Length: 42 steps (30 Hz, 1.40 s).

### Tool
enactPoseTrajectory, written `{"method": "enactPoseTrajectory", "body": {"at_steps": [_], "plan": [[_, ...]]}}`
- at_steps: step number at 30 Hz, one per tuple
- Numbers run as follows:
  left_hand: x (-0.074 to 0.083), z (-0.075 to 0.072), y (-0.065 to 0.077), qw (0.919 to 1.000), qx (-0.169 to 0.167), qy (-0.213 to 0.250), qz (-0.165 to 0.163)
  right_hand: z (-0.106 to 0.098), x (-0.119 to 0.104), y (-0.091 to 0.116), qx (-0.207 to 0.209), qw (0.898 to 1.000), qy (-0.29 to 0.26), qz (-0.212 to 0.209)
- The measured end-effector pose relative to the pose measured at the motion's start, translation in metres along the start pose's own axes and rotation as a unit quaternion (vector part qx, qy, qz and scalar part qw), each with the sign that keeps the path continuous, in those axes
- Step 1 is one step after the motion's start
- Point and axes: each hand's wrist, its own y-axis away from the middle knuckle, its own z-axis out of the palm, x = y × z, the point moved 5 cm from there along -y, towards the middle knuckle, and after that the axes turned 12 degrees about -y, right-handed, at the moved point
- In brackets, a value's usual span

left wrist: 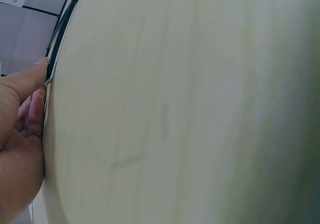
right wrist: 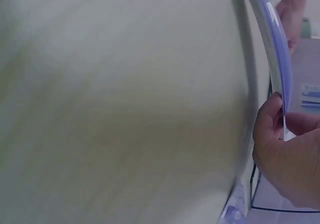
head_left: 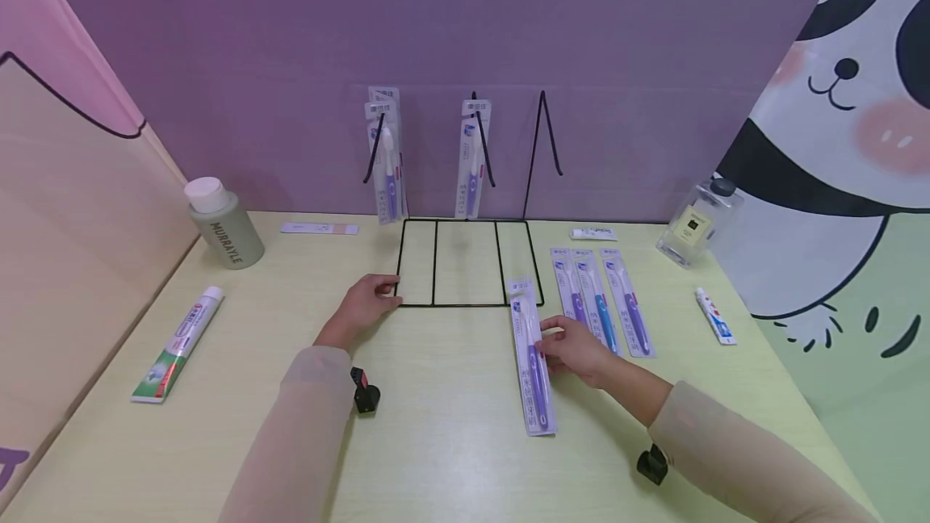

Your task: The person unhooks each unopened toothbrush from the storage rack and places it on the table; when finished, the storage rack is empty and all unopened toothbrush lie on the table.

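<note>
My left hand (head_left: 366, 301) pinches the front left corner of a black wire display rack (head_left: 434, 265) that stands against the purple backdrop. In the left wrist view, the thumb (left wrist: 31, 79) lies on the dark wire. My right hand (head_left: 577, 352) holds a packaged toothbrush (head_left: 536, 382) by its right edge, between thumb and fingers. The pack is tilted slightly, its top overlapping the rack's front right corner in the head view. Packaged toothbrushes hang on the rack's left hook (head_left: 374, 148) and middle hook (head_left: 484, 148); the right hook (head_left: 552, 135) is bare.
Several packaged toothbrushes (head_left: 628, 305) lie right of the rack, near a small tube box (head_left: 592, 234) and a small toothpaste tube (head_left: 715, 317). A glass bottle (head_left: 693, 224) stands back right. At left are a grey-green bottle (head_left: 231, 234), a large toothpaste tube (head_left: 178, 345) and a flat strip (head_left: 320, 228).
</note>
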Motion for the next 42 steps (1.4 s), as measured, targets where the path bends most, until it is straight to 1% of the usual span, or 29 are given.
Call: {"method": "enactPoseTrajectory", "body": {"at_steps": [3, 7, 11, 13, 17, 19, 22, 24, 25, 28, 30, 32, 34, 36, 38, 42], "plan": [[0.001, 0.001, 0.000, 1.0000, 0.000, 0.001, 0.005, 0.000, 0.006, 0.004, 0.007, 1.000, 0.016, 0.006], [0.003, 0.000, 0.001, 1.0000, 0.001, -0.001, 0.009, 0.001, 0.011, 0.010, 0.002, 0.999, 0.036, 0.017], [0.004, -0.001, 0.002, 0.9999, 0.001, -0.002, 0.011, 0.000, 0.012, 0.016, 0.002, 0.998, 0.056, 0.022], [0.005, -0.002, 0.002, 0.9999, 0.003, -0.004, 0.016, 0.000, 0.011, 0.018, 0.005, 0.997, 0.071, 0.023], [0.006, -0.004, 0.001, 0.9999, 0.007, -0.003, 0.014, 0.000, 0.010, 0.020, 0.006, 0.994, 0.104, 0.026], [0.006, -0.003, 0.001, 0.9999, 0.003, 0.000, 0.013, 0.000, 0.008, 0.022, 0.005, 0.990, 0.136, 0.023], [0.005, -0.002, 0.000, 0.9999, -0.005, -0.002, 0.013, -0.002, -0.001, 0.023, 0.002, 0.980, 0.199, 0.010], [0.005, -0.002, 0.001, 1.0000, -0.004, -0.005, 0.007, -0.002, -0.015, 0.018, -0.001, 0.972, 0.234, -0.010], [0.004, -0.002, 0.001, 1.0000, -0.001, -0.004, 0.003, -0.002, -0.024, 0.014, -0.003, 0.971, 0.239, -0.024], [0.004, -0.001, 0.003, 1.0000, 0.001, 0.002, -0.001, 0.002, -0.056, -0.005, 0.002, 0.971, 0.228, -0.066], [0.005, 0.001, 0.004, 0.9999, -0.001, 0.011, 0.002, 0.006, -0.078, -0.019, 0.013, 0.971, 0.214, -0.108], [0.004, 0.002, 0.004, 0.9998, -0.006, 0.020, 0.000, 0.012, -0.099, -0.034, 0.031, 0.969, 0.188, -0.154], [0.004, 0.002, 0.005, 0.9998, -0.006, 0.018, -0.002, 0.019, -0.118, -0.049, 0.050, 0.965, 0.158, -0.203], [0.003, 0.002, 0.004, 0.9999, -0.003, 0.011, -0.001, 0.026, -0.133, -0.064, 0.073, 0.957, 0.130, -0.247], [0.002, 0.000, 0.003, 1.0000, 0.000, 0.003, 0.004, 0.033, -0.147, -0.079, 0.087, 0.952, 0.093, -0.279], [0.001, -0.002, 0.001, 1.0000, 0.000, -0.005, 0.009, 0.047, -0.168, -0.104, 0.094, 0.943, 0.029, -0.317]]}}
